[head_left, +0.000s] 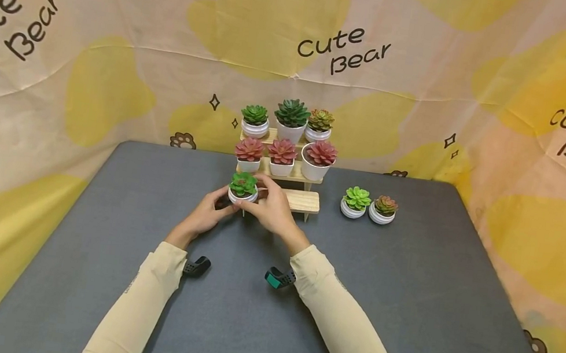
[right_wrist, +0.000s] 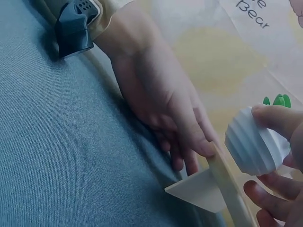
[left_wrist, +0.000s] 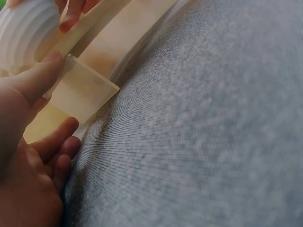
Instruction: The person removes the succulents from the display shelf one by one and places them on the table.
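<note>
A small green succulent in a ribbed white pot [head_left: 243,185] is in my right hand [head_left: 275,209], thumb and fingers around the pot. It is over the left end of the lowest step of a wooden tiered stand [head_left: 303,201]. My left hand [head_left: 205,213] grips that step's left end. In the right wrist view its thumb lies at the board's edge, with the fingers lower, near the slanted leg [right_wrist: 199,191]. The white pot [right_wrist: 255,142] tilts slightly in the right fingers there. The left wrist view shows the pot [left_wrist: 28,35] close by the left thumb.
Three red succulents [head_left: 282,152] stand on the middle step and three more potted succulents [head_left: 292,113] on the top step. A bright green succulent [head_left: 355,201] and a reddish one [head_left: 383,209] sit on the grey table [head_left: 404,307] to the right. A printed cloth hangs behind.
</note>
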Motion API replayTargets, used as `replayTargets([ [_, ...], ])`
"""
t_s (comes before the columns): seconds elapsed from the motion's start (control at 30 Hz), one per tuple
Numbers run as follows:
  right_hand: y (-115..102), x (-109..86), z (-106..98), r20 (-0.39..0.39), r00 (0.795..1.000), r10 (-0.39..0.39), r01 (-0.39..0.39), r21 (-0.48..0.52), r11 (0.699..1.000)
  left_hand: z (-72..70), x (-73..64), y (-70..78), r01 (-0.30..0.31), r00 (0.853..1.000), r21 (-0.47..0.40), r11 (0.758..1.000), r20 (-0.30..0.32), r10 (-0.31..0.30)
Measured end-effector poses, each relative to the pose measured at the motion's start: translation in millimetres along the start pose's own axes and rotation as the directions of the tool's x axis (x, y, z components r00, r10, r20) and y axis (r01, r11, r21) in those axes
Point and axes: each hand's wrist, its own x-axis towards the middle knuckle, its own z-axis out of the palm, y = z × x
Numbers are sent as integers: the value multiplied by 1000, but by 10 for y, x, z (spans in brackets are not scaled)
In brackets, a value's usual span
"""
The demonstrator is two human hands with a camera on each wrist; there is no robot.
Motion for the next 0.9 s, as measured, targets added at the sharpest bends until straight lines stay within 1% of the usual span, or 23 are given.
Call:
replayTargets([
  [0.13,-21,-57,-59,-8,1000,-4,4,1,1000,4,7,2,-20,1000,33,999,-3,20],
  [0.23,-29,-96,-104,-14,1000,-3,3,-3,1000,11,0,47,-28,1000,45,999,-1,29],
  [0.3,-34,-125,-138,-19,1000,-3,3,-7,1000,7,-35,149,-32,999,46,998,9,31],
  [0.47,-53,-214,-243,-33,999,-15,15,-4,1000,-8,-116,391,-8,1000,50,999,23,7],
  [0.6,-48,-290,-343,-41,999,-32,32,-4,999,-4,-119,379,1,1000,40,999,21,-2],
  [0.73,-59,-363,-438,-45,999,-26,26,7,1000,4,-105,331,-2,1000,32,999,18,2],
  [0.8,-70,-390,-479,-44,999,-22,23,27,999,1,-103,336,4,1000,29,1000,17,-4],
  [0.9,-78,-422,-542,-48,998,-30,31,22,999,-7,-99,344,10,1000,27,1000,12,-10],
])
